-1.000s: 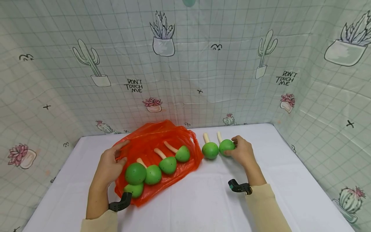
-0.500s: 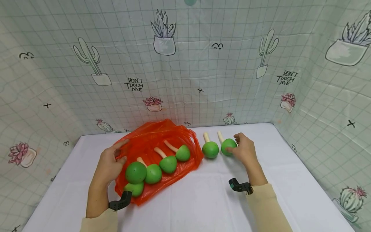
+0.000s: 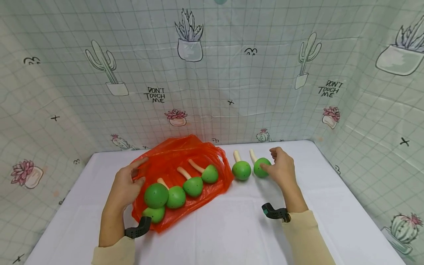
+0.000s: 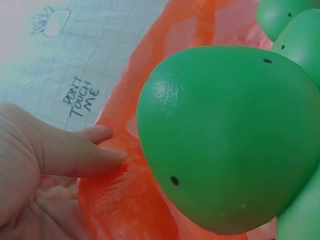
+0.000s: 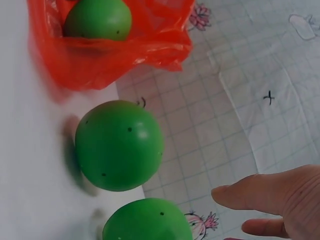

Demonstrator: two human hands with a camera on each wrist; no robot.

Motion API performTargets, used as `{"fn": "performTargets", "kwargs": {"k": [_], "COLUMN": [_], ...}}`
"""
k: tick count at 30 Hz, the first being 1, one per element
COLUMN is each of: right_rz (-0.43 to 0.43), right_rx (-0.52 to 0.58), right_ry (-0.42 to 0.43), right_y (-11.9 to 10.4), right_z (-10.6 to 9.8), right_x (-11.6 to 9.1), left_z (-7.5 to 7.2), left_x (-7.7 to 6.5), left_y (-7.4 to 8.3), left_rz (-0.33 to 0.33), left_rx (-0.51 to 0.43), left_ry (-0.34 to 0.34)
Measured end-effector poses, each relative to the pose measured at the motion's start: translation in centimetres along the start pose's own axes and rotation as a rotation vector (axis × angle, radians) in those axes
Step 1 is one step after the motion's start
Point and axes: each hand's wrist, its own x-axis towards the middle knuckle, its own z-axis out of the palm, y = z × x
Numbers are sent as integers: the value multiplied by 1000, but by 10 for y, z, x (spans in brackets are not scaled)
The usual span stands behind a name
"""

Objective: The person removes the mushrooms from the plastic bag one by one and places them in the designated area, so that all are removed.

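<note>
A red plastic bag [image 3: 165, 147] lies mouth-up at the left of the table. Several green mushroom-shaped toys with black dots and cream stems, one of them a large cap [image 3: 156, 195], rest in it. My left hand [image 3: 125, 184] grips the bag's left edge; its thumb [image 4: 90, 155] presses on the plastic beside that cap. Right of the bag, two more such toys lie side by side, a left one [image 3: 241, 170] and a right one [image 3: 262, 167]. My right hand [image 3: 283, 169] is beside the right one, fingers apart and loosely bent, thumb tip overlapping the cap.
A white cloth covers the table [image 3: 212, 228]. Behind it and at both sides hangs a checked curtain [image 3: 212, 81] with printed cacti. Each wrist wears a black camera mount, seen on the right wrist [image 3: 276, 213].
My right hand has shifted slightly right and away, its fingers coming off the right toy's cap. That toy has moved a little right of its neighbour. My left hand has stayed on the bag.
</note>
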Motion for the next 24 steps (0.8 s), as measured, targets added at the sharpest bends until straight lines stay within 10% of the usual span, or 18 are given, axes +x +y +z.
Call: {"fn": "performTargets", "kwargs": {"k": [24], "right_rz": [-215], "right_rx": [143], "right_ry": [-16], "right_y": [-62], "right_z": [23], "right_x": [-15], "left_z": [-1], "left_x": [0], "left_y": [0], "left_rz": [-23], "left_rx": [-21], "left_ry": [-5]}}
